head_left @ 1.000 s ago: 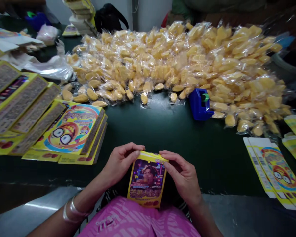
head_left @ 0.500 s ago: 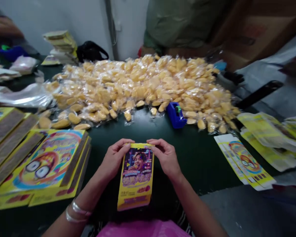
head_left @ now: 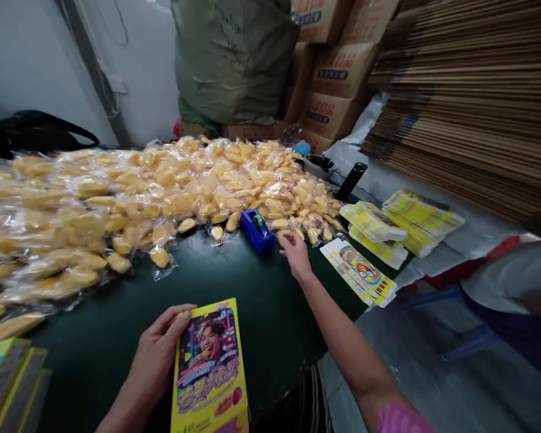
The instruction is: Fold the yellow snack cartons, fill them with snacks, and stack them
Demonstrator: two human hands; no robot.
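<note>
A yellow printed snack box (head_left: 210, 367) stands at the near edge of the dark green table. My left hand (head_left: 165, 343) grips its upper left side, thumb on the front face. Out over the table, my right hand (head_left: 294, 254) is close beside a blue tape dispenser (head_left: 258, 232), which holds a small green roll. The fingers of that hand are partly stretched and apart, with nothing visible in them. Just behind them lies the right end of a large pile of yellow pieces in clear wrappers (head_left: 198, 180).
Flat yellow cartons (head_left: 360, 270) lie to the right, with more folded cartons (head_left: 421, 219) behind. Filled-out boxes (head_left: 15, 385) stand at lower left. Cardboard boxes (head_left: 336, 72), a green sack (head_left: 234, 66) and stacked cardboard sheets (head_left: 473, 102) rise behind. A blue stool (head_left: 464, 337) is at right.
My right hand has left the box and reached forward to the tape dispenser. My left hand still holds the box. The view has turned to the right.
</note>
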